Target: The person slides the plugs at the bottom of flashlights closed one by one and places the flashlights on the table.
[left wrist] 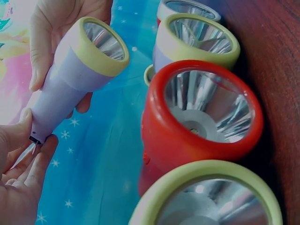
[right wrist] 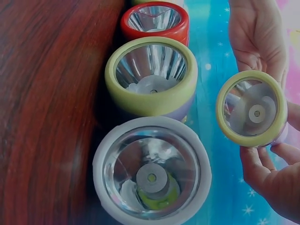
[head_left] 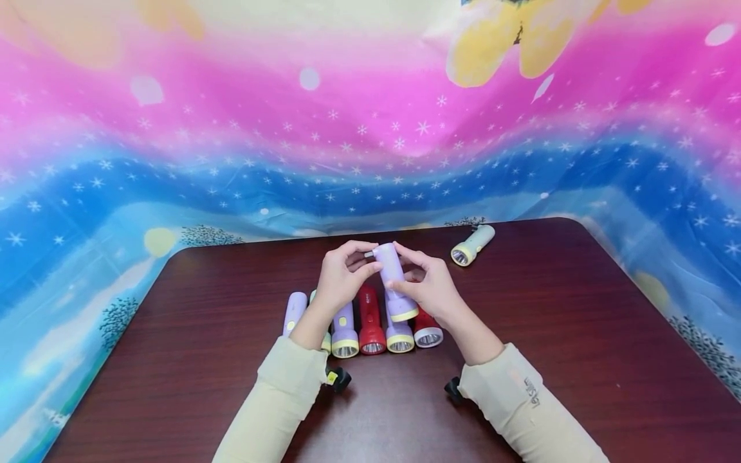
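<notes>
Above a row of flashlights, both hands hold one purple flashlight [head_left: 391, 273] with a yellow rim, its lens end tilted down toward me. The right hand [head_left: 431, 283] grips its body, thumb on the near side and fingers behind. At the tail, the left hand [head_left: 343, 275] pinches the end between thumb and fingers. Small metal prongs [left wrist: 34, 148] stick out of the tail by the left fingertips. Directly below lies another purple flashlight [head_left: 399, 339], partly covered by the held one. A red flashlight [head_left: 370, 321] is beside it, and a red one with a white rim [head_left: 428, 335] lies under the right hand.
Farther left in the row are a purple flashlight [head_left: 344, 331], a mostly hidden green one [head_left: 327, 343] and another purple one [head_left: 295, 310]. A pale green flashlight [head_left: 473, 245] lies at the back right of the dark wooden table [head_left: 550, 308]. A patterned cloth [head_left: 347, 141] hangs behind.
</notes>
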### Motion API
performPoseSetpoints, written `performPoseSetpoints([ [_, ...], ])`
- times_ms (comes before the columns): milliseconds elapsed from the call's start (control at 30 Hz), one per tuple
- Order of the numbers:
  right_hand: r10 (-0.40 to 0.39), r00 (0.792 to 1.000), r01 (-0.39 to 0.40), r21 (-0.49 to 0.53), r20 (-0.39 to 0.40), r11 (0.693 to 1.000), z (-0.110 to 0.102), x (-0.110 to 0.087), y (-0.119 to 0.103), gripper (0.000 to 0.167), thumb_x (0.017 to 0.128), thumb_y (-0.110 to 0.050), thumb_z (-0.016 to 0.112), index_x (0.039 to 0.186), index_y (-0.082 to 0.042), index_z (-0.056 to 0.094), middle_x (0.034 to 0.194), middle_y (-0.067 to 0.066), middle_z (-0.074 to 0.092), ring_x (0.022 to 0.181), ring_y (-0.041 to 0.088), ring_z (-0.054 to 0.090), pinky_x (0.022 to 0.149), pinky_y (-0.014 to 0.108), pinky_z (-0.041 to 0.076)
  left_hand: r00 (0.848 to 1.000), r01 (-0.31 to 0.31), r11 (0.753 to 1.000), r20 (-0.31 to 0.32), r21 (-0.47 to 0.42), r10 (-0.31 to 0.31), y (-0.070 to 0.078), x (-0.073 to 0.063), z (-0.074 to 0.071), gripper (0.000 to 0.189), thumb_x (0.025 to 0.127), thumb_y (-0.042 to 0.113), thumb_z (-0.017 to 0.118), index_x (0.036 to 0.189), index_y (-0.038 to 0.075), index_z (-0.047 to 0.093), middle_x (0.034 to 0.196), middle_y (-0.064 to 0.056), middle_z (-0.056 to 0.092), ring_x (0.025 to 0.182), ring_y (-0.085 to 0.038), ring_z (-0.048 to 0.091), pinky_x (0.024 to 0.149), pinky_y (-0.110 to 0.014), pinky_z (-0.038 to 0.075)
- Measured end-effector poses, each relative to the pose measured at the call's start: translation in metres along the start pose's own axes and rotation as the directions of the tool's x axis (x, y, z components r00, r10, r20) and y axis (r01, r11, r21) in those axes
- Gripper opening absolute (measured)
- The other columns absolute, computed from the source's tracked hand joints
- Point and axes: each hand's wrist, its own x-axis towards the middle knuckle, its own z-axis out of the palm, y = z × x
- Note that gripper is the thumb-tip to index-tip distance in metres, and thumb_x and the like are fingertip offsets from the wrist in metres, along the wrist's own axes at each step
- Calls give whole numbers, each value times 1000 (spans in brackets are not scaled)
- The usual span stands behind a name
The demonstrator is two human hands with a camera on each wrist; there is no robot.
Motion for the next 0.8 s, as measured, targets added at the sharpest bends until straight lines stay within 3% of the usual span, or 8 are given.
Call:
performPoseSetpoints([
  [533, -2, 1000, 2, -9, 5, 1000, 1, 0, 2, 70, 85, 1, 74, 148, -13, 48, 125, 23, 62, 86, 22, 68, 76, 29, 58, 998, -13, 1000, 55, 2, 13, -1, 1, -5, 32, 85, 1, 75, 115, -3, 69, 119, -21, 66, 114, -35, 67, 98, -48, 53],
  [800, -17, 1000, 17, -27, 1, 1000, 1, 0, 3, 69, 85, 0, 75, 147, -12, 48, 124, 23, 62, 87, 23, 68, 76, 27, 58, 997, -16, 1000, 72, 0, 16, -5, 2, -6, 32, 86, 4, 75, 117, -1, 70, 118, -18, 66, 115, -32, 66, 99, -38, 53],
])
